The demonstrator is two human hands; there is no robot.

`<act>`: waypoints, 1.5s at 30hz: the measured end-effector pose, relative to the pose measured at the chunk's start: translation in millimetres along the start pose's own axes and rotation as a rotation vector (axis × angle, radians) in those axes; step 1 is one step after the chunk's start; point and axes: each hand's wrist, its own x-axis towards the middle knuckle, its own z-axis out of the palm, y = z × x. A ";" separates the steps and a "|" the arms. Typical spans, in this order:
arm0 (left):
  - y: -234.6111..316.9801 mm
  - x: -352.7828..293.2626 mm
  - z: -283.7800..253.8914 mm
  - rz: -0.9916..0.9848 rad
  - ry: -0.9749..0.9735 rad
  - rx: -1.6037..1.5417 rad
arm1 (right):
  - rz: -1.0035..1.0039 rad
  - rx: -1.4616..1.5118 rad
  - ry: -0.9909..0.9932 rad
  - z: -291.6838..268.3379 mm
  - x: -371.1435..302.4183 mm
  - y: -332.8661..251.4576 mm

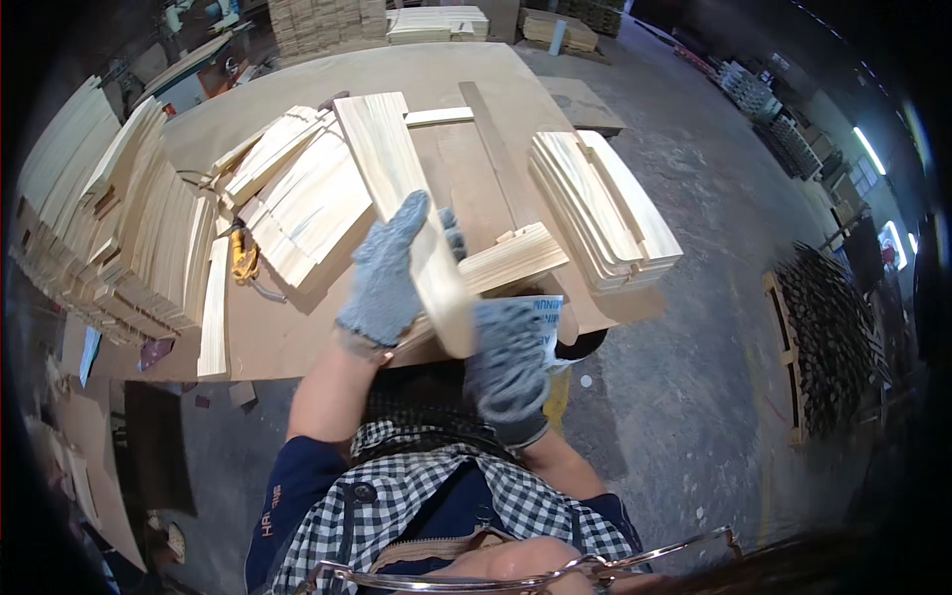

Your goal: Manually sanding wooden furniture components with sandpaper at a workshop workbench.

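Observation:
A long pale wooden board (382, 149) slants up from my waist over the table. My left hand (382, 283), in a grey knit glove, is closed round its lower half, thumb on the face and fingers behind. My right hand (511, 362), gloved too and smeared by motion, is curled at the board's near end. From it sticks out a white sheet of sandpaper (548, 309) with blue print on the back; its gritty side is hidden. Under the held board, another short board (511, 260) lies across the table's near edge.
Boards are stacked at right (605, 208), with a looser pile (312, 198) left of centre. Tall board stacks (149, 228) line the left edge. A yellow-handled tool (243, 256) lies by the loose pile. A thin dark strip (491, 149) runs along the table (436, 64).

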 end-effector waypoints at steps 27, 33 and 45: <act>-7.7 18.5 -31.0 -0.159 -0.348 1.879 | 0.258 0.203 -0.099 -8.8 -38.4 82.7; -6.3 40.7 -40.3 -0.173 -0.566 1.737 | 0.396 0.212 -0.122 27.3 -27.5 51.4; -13.1 77.6 -36.7 -0.406 -0.751 1.459 | 0.444 0.327 0.007 57.9 2.7 -0.3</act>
